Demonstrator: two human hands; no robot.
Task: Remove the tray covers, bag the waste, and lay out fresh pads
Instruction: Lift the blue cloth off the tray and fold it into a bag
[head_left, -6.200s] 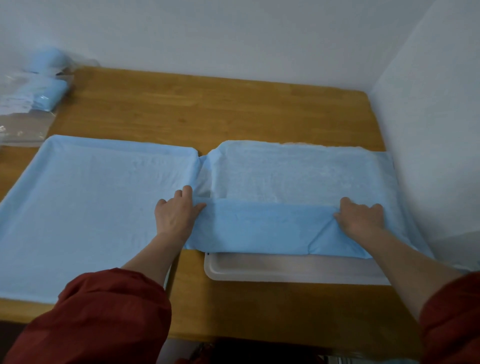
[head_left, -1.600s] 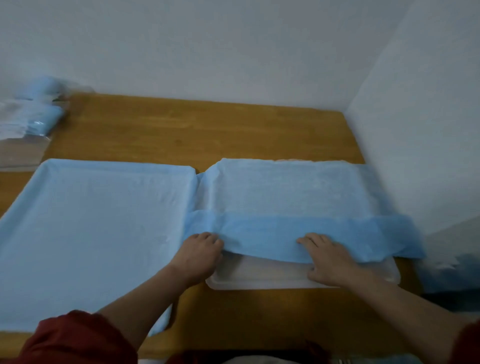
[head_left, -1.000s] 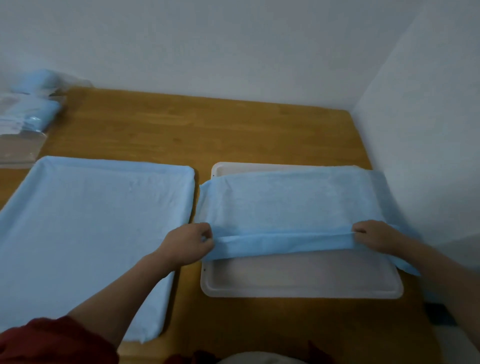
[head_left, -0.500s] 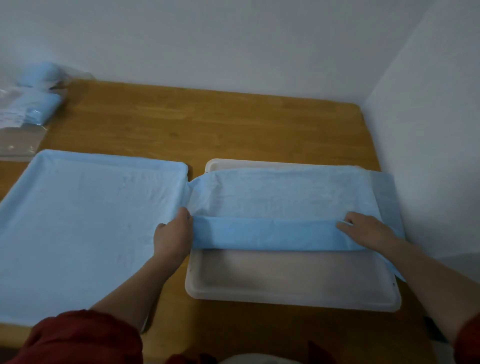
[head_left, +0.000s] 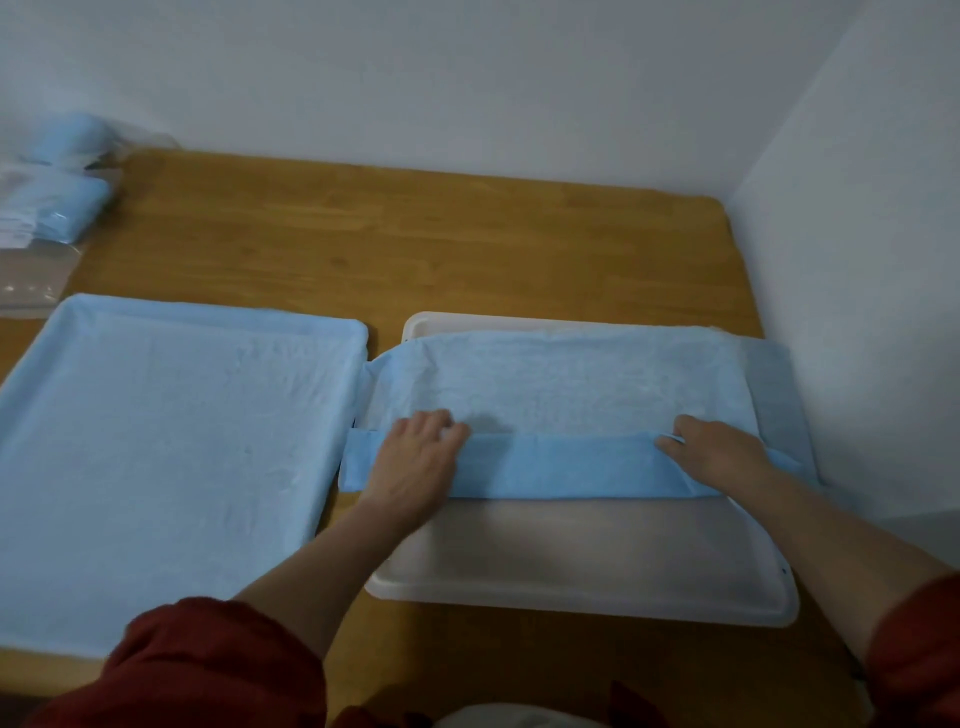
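A white tray (head_left: 582, 566) lies on the right of the wooden table (head_left: 415, 244), its near half bare. A light blue cover (head_left: 582, 379) still lies over its far half, and the cover's near edge is folded into a darker blue band (head_left: 561, 465). My left hand (head_left: 415, 460) presses flat on the band's left end. My right hand (head_left: 714, 449) lies on the band's right end, fingers over the fold. A second tray on the left stays fully wrapped in its blue cover (head_left: 166, 441).
Folded blue pads in clear plastic packs (head_left: 47, 208) sit at the table's far left corner. White walls close off the back and the right side. Bare wood runs behind both trays.
The folded band has been rolled farther up the right tray, baring more white tray. Both hands moved onto the band's top and now press it down.
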